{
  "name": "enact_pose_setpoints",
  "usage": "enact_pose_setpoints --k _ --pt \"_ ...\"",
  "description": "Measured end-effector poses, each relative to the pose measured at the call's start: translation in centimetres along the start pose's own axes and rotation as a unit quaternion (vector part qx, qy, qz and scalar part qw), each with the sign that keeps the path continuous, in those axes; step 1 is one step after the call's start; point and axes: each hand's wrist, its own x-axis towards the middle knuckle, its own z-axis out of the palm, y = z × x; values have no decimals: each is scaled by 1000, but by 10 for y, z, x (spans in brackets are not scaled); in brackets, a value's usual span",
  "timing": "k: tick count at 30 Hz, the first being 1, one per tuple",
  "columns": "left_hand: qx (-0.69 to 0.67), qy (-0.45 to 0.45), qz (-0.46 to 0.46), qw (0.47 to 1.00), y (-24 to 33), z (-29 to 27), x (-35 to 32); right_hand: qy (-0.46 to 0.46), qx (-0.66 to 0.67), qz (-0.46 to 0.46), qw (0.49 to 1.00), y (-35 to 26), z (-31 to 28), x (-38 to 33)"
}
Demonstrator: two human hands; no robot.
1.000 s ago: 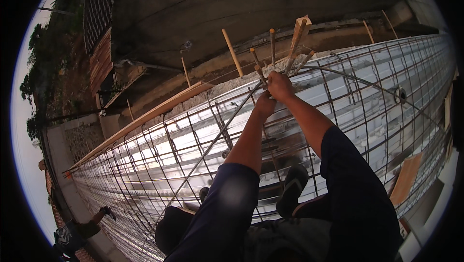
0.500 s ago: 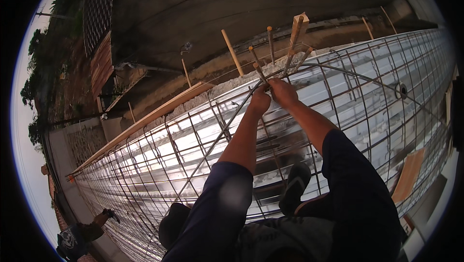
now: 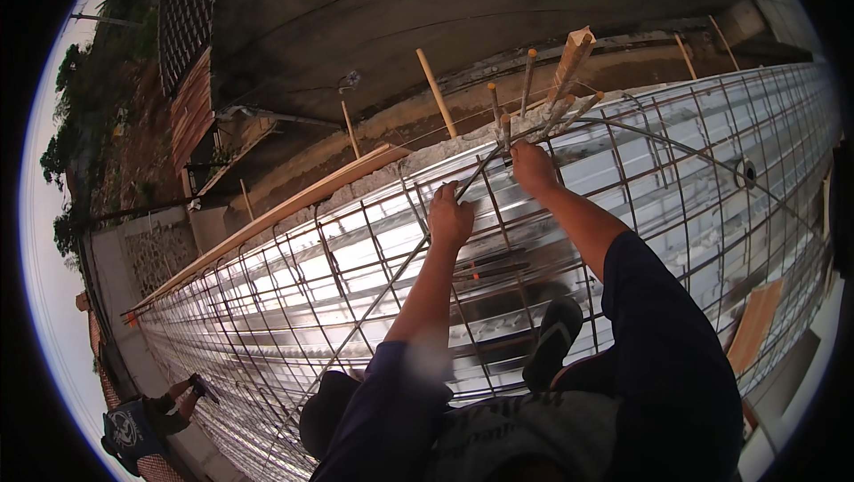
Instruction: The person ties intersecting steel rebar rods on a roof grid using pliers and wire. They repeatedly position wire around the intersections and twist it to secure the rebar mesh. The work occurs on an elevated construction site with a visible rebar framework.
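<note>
A long thin grey rod [image 3: 369, 309], perhaps a flexible tube, crosses slantwise over a mesh of steel reinforcing bars [image 3: 623, 184] and curves away to the right. My left hand [image 3: 451, 217] is closed around it, index finger raised along it. Higher up, my right hand [image 3: 535, 169] has its fingers closed where the rod passes the foot of several rusty upright bars [image 3: 496, 107]; its fingertips are partly hidden. Under the mesh lie shiny corrugated metal sheets [image 3: 605, 282].
Wooden stakes [image 3: 436, 92] and a long plank [image 3: 294, 215] line the far edge, with a drop beyond. A round fitting [image 3: 745, 172] sits in the mesh at right, near a loose board [image 3: 756, 326]. Another person [image 3: 142, 429] bends at the lower left. My shoe [image 3: 553, 340] rests on the mesh.
My hands have moved apart. The left came down and left along the rod, while the right stays by the upright bars. The view has shifted slightly.
</note>
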Motion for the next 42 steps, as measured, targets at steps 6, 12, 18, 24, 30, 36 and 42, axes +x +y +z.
enact_pose_setpoints --k 6,12,18,24,30,36,42 --pt "73 -33 -132 988 -88 1 -57 -128 386 280 870 -4 -7 10" --pt "34 -103 -130 986 -107 1 -67 -186 535 404 719 13 -4 20" --pt "39 -149 -158 975 -103 -5 -61 -126 666 437 591 21 17 11" --pt "26 -159 -156 974 -103 -7 -57 -72 699 420 574 19 28 9" --pt "13 -163 -168 972 -106 -12 -59 -65 361 456 811 -37 -3 -27" --pt "6 -233 -170 957 -108 -15 -49 -215 -139 -156 954 -89 -2 -130" --pt "-95 -200 -96 970 -162 -1 -28 -195 -345 -328 857 -67 57 -181"
